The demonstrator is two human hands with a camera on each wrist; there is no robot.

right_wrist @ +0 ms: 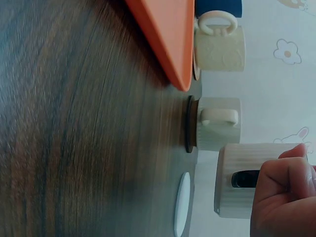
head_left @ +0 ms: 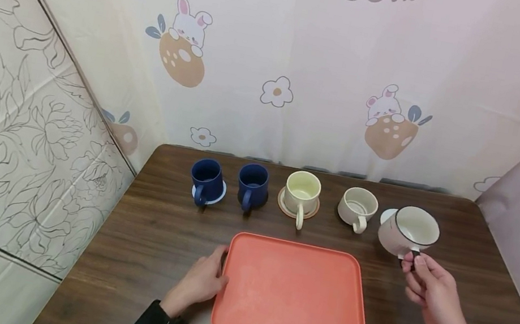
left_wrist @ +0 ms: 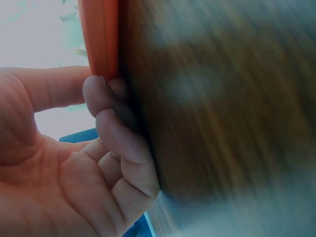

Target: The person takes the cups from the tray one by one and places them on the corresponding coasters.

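Note:
My right hand point(head_left: 434, 294) grips the black handle of a white ribbed mug point(head_left: 394, 239) with a dark rim. In the right wrist view the mug point(right_wrist: 224, 185) hangs above the table, apart from a white round coaster point(right_wrist: 182, 205). At the left edge of an orange rectangular tray point(head_left: 294, 299), my left hand point(head_left: 200, 279) pinches the rim. The left wrist view has the thumb on one side of the tray wall point(left_wrist: 101, 39) and curled fingers on the other, close to the wood. Nothing lies on the tray.
Along the back of the brown wooden table point(head_left: 151, 224) stand two dark blue mugs point(head_left: 208, 173) point(head_left: 253, 181), a pale yellow mug point(head_left: 301, 192) and a short cream mug point(head_left: 355, 209), each on a coaster, handles toward me. A printed cloth point(head_left: 284, 46) hangs behind the table.

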